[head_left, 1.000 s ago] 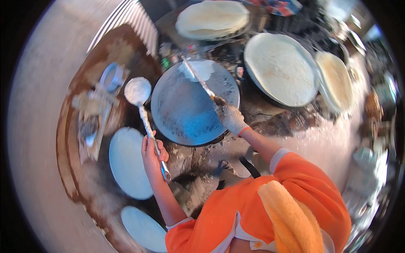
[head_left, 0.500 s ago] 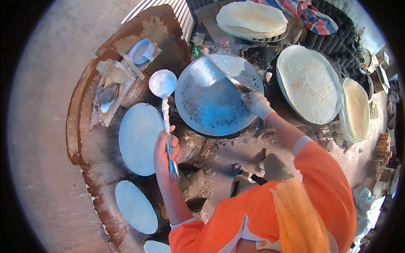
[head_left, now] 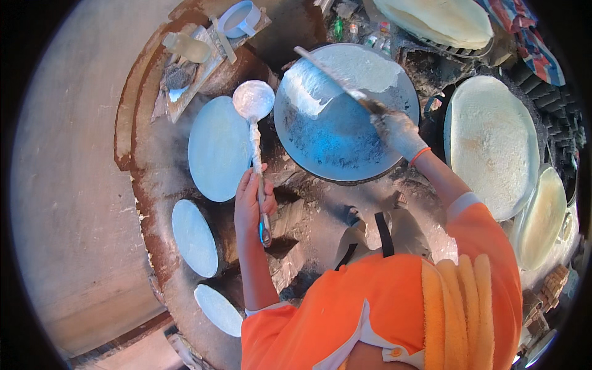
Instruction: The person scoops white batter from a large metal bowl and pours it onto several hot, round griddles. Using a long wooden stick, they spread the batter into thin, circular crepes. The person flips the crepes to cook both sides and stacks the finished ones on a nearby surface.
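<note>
My left hand (head_left: pixel 254 200) is closed around the handle of a ladle (head_left: pixel 253 100), whose round bowl is coated in white batter and held left of a large round griddle (head_left: pixel 345 154). My right hand (head_left: pixel 399 132), in a dirty whitish glove with an orange band at the wrist, grips a long flat spreader (head_left: pixel 327 73). The blade slants over the griddle from its right side to beyond its far left rim. White batter (head_left: pixel 367 69) covers the griddle's far part in an uneven layer; the nearer part is bare and speckled dark. The glove hides the spreader's grip end.
Other round pale surfaces line the left: a large one (head_left: pixel 219 151), a smaller one (head_left: pixel 195 237) and another (head_left: pixel 219 309). Thin round flatbreads (head_left: pixel 444 21) are at the far right, with a big pale round (head_left: pixel 490 148) nearer. A handled cup (head_left: pixel 239 18) and bottle (head_left: pixel 187 47) sit far left.
The head view has shifted, so the griddle sits higher and farther right in the picture. Batter now reaches farther right along the griddle's far side. Both hands keep their holds.
</note>
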Demonstrator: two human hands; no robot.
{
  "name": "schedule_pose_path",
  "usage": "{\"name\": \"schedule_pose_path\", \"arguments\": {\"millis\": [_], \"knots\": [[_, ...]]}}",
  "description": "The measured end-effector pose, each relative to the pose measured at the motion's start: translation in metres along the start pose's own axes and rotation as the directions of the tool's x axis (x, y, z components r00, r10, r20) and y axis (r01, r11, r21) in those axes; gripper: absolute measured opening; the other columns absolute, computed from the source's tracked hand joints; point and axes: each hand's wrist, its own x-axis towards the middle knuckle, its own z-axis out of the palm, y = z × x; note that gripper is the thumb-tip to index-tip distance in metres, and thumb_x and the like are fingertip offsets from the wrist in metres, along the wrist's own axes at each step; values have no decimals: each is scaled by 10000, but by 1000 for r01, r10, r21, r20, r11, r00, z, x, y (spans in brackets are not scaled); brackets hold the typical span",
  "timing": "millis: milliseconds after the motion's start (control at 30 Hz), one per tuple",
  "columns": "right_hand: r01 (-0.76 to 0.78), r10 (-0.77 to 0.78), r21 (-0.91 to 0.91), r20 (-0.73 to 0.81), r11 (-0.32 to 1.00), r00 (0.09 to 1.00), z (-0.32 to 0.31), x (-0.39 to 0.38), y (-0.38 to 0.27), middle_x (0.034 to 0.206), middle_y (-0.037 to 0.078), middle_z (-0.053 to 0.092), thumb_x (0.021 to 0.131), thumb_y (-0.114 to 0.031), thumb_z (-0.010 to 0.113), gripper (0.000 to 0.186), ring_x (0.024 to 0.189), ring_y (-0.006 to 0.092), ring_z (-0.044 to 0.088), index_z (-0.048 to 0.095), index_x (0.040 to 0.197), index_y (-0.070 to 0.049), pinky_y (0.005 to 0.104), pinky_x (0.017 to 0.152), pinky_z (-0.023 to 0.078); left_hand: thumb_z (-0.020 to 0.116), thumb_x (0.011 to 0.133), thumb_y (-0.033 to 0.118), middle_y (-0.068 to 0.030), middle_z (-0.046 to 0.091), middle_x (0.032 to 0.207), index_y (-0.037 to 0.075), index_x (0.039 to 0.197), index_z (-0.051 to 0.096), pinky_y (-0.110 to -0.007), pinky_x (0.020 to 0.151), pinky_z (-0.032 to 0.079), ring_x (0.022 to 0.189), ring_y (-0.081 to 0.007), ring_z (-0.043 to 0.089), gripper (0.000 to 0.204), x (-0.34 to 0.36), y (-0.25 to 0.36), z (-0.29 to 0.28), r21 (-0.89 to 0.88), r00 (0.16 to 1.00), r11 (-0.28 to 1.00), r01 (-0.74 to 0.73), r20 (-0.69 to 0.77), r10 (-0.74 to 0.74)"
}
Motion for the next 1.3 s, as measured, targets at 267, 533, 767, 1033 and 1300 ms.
{"name": "schedule_pose_path", "arguments": {"millis": [267,533,767,1033,1300], "knots": [[-45,56,-95,114,994,992,-4,-19,-8,939,165,609,862,-180,529,373,849,240,608,502,1207,-40,308,720,482,388,944,175,-28,474,622,35,1036,479,-219,350,294,368,-71,370,191,77,6,6,340,984,924,-174,27,175],[-71,71,183,5,980,997,18,-75,-18,875,92,599,900,-168,498,355,792,139,560,480,1233,-48,286,700,469,509,876,127,-153,592,924,-4,1192,465,-339,640,483,708,-264,602,345,96,-108,-13,768,628,243,-593,252,736],[105,-108,40,88,994,990,11,-24,-60,878,93,602,902,-149,498,347,790,108,533,485,1228,-32,244,715,460,547,846,154,-115,511,765,55,1253,444,-395,457,442,570,-292,548,431,-19,-170,-70,981,769,-155,-116,188,612],[-479,295,501,403,721,866,-8,-161,-39,604,-9,438,900,-226,498,384,407,52,334,453,1254,-86,198,340,284,539,848,51,-133,587,863,1,1196,485,-301,592,486,673,-215,598,356,-99,-180,-88,730,880,538,-422,186,438],[-529,332,819,447,221,831,213,-128,-74,785,38,515,910,-292,481,335,599,133,473,421,1169,-88,275,579,440,350,937,175,-14,430,654,16,1222,393,-179,387,282,425,-42,331,329,-39,-24,-90,93,896,918,-387,271,350]]}}
